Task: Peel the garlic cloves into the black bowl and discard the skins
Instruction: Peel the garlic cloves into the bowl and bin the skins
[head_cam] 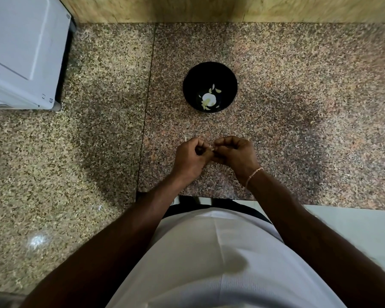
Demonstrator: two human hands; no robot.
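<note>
**Two Hands Worked on One Small Piece of Garlic**

On the speckled stone counter [298, 96] stood one black bowl [188, 85]. It sat past the hands, well apart from them, toward the wall. Inside the bowl lay one big white lump of garlic [209, 98]. Around that lump lay a few small pale cloves [218, 90]. About four or five could be counted, but they were small and a bit blurry, so the count was not sure.

Two hands were held close together near the front edge of the counter. The left hand [190, 156] had its fingers curled in tight. The right hand [235, 155] had its fingers curled too. Between them, one tiny pale garlic piece [212, 149] showed, and the fingertips of both hands pinched it. Most of it was hidden by the fingers, so it could not be told if it was a clove or just skin. One thin pale sliver [185, 138] stuck up just behind the left hand. Whether it was skin could not be told.

The right wrist wore one thin pale band [253, 174]. The person wore a white shirt [209, 263].

At the far left of the counter sat one big white box with a lid [20, 52]. One tan wall [209, 7] ran along the back. One dark seam line [147, 107] ran through the stone, left of the bowl.
</note>
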